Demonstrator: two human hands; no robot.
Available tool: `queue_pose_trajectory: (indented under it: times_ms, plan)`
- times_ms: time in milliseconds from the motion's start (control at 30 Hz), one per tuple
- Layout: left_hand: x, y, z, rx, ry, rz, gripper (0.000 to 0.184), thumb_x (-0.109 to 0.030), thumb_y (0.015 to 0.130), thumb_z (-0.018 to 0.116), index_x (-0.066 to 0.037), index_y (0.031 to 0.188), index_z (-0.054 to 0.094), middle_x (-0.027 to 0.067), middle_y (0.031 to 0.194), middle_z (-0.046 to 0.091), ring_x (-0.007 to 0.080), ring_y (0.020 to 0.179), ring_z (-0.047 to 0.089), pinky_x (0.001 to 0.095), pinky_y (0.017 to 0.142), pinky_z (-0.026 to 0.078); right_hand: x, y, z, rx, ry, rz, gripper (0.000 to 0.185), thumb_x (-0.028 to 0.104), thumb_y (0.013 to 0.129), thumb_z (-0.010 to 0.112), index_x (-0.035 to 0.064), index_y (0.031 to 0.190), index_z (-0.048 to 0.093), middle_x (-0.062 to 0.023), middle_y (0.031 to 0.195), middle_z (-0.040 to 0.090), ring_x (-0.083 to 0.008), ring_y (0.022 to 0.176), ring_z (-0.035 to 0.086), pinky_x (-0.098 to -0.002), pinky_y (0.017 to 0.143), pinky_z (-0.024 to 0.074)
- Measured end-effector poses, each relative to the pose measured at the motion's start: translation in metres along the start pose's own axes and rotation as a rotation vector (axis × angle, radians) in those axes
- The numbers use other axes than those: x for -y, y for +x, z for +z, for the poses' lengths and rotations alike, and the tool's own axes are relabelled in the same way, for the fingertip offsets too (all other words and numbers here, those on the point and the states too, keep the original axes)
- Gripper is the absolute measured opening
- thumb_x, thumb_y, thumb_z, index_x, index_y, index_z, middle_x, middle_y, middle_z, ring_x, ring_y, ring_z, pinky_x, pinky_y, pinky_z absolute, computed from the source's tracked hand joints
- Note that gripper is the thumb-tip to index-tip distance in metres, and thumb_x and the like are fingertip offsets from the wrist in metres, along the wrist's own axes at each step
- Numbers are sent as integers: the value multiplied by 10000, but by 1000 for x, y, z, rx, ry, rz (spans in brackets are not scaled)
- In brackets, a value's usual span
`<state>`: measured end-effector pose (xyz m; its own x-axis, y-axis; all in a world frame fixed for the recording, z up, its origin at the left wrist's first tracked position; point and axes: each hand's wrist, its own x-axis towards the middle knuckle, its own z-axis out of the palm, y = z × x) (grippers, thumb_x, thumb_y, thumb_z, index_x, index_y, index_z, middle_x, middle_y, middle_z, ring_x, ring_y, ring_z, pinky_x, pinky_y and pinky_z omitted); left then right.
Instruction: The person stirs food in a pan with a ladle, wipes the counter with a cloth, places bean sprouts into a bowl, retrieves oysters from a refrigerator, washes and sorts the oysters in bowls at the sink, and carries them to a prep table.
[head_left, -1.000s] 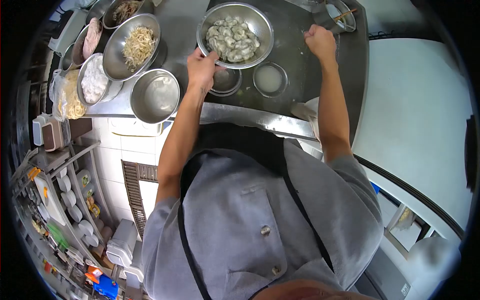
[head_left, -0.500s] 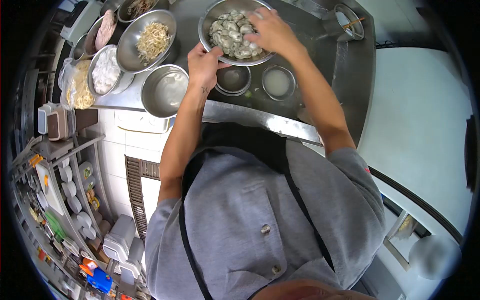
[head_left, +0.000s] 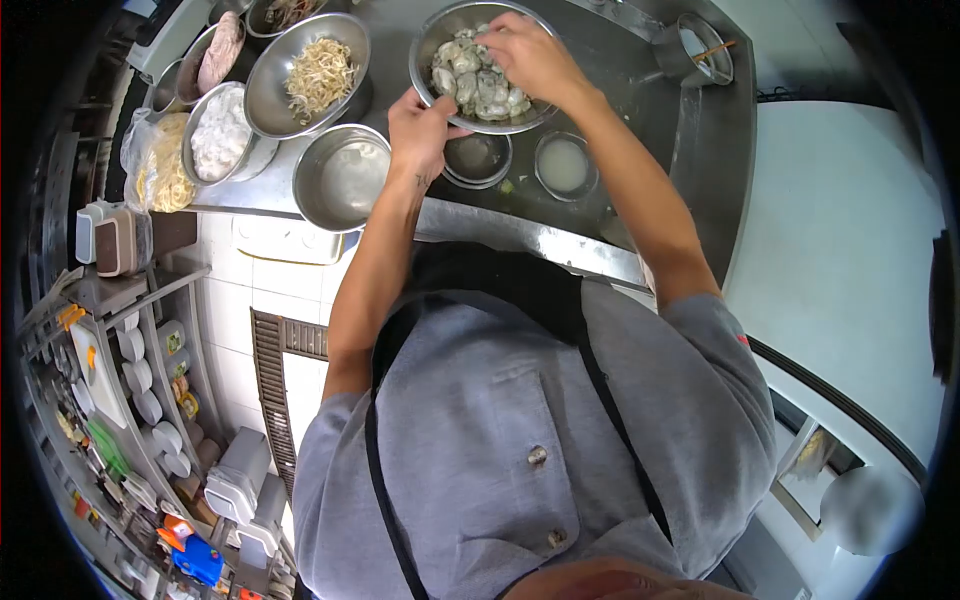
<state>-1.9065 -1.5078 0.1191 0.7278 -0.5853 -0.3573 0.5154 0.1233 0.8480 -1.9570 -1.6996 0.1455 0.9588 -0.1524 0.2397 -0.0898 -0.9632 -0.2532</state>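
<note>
A metal bowl [head_left: 419, 75] with a heap of shiny grey-white oysters [head_left: 484, 85] is at the top centre. My left hand [head_left: 420, 130] grips its near-left rim, thumb on top and fingers beneath. Over the far-right part of the bowl, my right hand [head_left: 530, 58] has its bent fingers down at the oysters; what lies between the fingertips is too small to make out. Just below the bowl are a small metal bowl [head_left: 478, 160] and a small dish of cloudy liquid [head_left: 565, 166].
To the left stand a bowl of bean sprouts [head_left: 320, 78], a container of white stuff [head_left: 218, 133], a metal pot [head_left: 342, 178] and bagged noodles [head_left: 163, 170]. A metal container with a stick [head_left: 692, 52] is at the counter's far right. A white surface [head_left: 840, 210] lies right.
My right hand has moved from a closed fist over the counter at the right into the bowl at the oysters. My left hand still grips the rim. The view has shifted slightly.
</note>
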Motion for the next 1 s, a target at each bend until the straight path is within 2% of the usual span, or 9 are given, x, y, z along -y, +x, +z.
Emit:
queue_pose_trajectory:
  times_ms: [67, 133, 167, 233, 333, 533, 733, 800, 1000]
  plan:
    - [-4, -3, 2, 20, 15, 10, 242, 23, 804, 536, 41, 1040, 585, 120, 928, 646, 197, 764, 656, 316, 620, 589, -3, 3, -20, -163, -40, -78, 178, 163, 854, 623, 113, 1009, 695, -59, 1154, 630, -227, 987, 616, -315, 825, 491]
    - [-6, -8, -3, -11, -13, 11, 261, 13, 822, 540, 68, 1075, 569, 134, 970, 639, 193, 779, 658, 311, 603, 605, 0, -1, -50, -545, 202, 106, 219, 203, 781, 645, 6, 877, 642, -221, 807, 637, -376, 763, 624, -405, 698, 496]
    - [-1, -5, 1, 3, 10, 3, 266, 21, 822, 524, 70, 1080, 563, 146, 990, 639, 216, 818, 665, 314, 621, 604, -10, -2, -51, -548, 203, 109, 219, 203, 781, 645, 6, 877, 642, -221, 807, 637, -376, 763, 624, -405, 698, 496]
    - [10, -7, -8, 22, 27, -29, 261, 25, 821, 520, 73, 1074, 558, 151, 996, 638, 223, 834, 666, 313, 626, 604, -28, -20, -48, -387, 293, 503, 151, 137, 846, 629, 78, 965, 702, -63, 888, 684, -178, 821, 651, -282, 735, 501]
    - [10, -7, -14, -22, -56, -61, 222, 22, 828, 529, 87, 1040, 542, 164, 985, 632, 225, 828, 654, 312, 615, 602, -49, -46, -45, -522, 412, 489, 153, 127, 846, 625, 50, 956, 700, -42, 737, 668, -112, 703, 627, -237, 675, 481]
    - [27, 1, -21, -46, 75, -95, 233, 28, 823, 535, 94, 1047, 538, 181, 982, 630, 238, 804, 663, 320, 606, 608, -55, -85, -38, -345, 467, 605, 178, 105, 849, 607, 47, 993, 693, -31, 775, 676, -78, 729, 615, -223, 685, 476]
    - [31, -4, 13, 67, 178, -81, 251, 39, 820, 505, 31, 1062, 568, 130, 1011, 643, 233, 842, 668, 344, 664, 596, -31, -77, -18, -148, 353, 506, 321, 236, 823, 662, 52, 1086, 661, -136, 883, 687, -220, 874, 665, -324, 817, 507]
    - [31, -5, 16, 106, 109, -75, 265, 35, 817, 509, 26, 1075, 574, 126, 1007, 645, 223, 843, 664, 341, 665, 591, -30, -71, -2, -52, 85, 263, 563, 398, 783, 697, -3, 1166, 601, -213, 1076, 624, -328, 1025, 606, -403, 919, 462]
    - [21, -10, 23, 123, 81, -54, 259, 21, 817, 510, 31, 1069, 571, 130, 991, 643, 216, 822, 665, 336, 664, 592, -1, -56, -19, 242, -69, 359, 957, 633, 623, 730, -92, 1211, 521, -240, 1280, 482, -377, 1239, 423, -455, 988, 405]
